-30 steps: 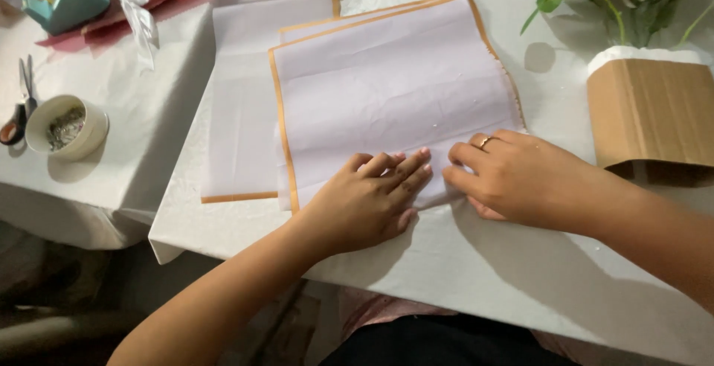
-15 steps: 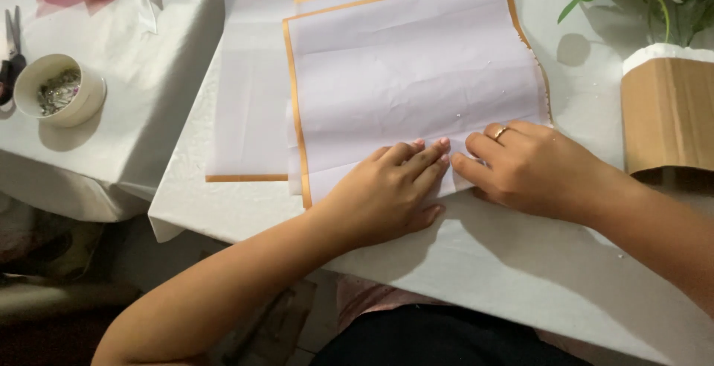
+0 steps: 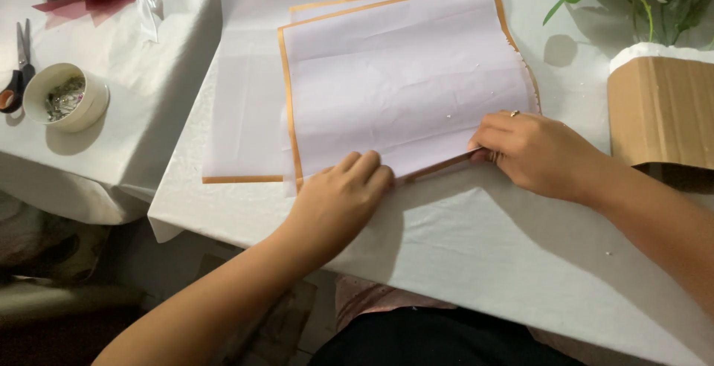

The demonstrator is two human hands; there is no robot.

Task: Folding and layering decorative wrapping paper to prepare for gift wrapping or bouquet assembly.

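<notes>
The right hand point(image 3: 539, 154) pinches the near edge of the pale lilac wrapping sheet point(image 3: 401, 76) with its orange border, fingers closed on the paper; the left hand point(image 3: 338, 202) lies flat, fingers together, pressing the same fold. Half a second ago the hands nearly touched — now they sit well apart along that edge. The sheet overlaps another sheet point(image 3: 245, 91) on the white tablecloth point(image 3: 483, 262). Bare cloth lies nearer the person; a corrugated cardboard wrap point(image 3: 662, 113) stands right, a small bowl point(image 3: 67, 98) far left.

scissors point(image 3: 18, 68) cut by left edge, bowl point(image 3: 65, 98) contents unclear
</notes>
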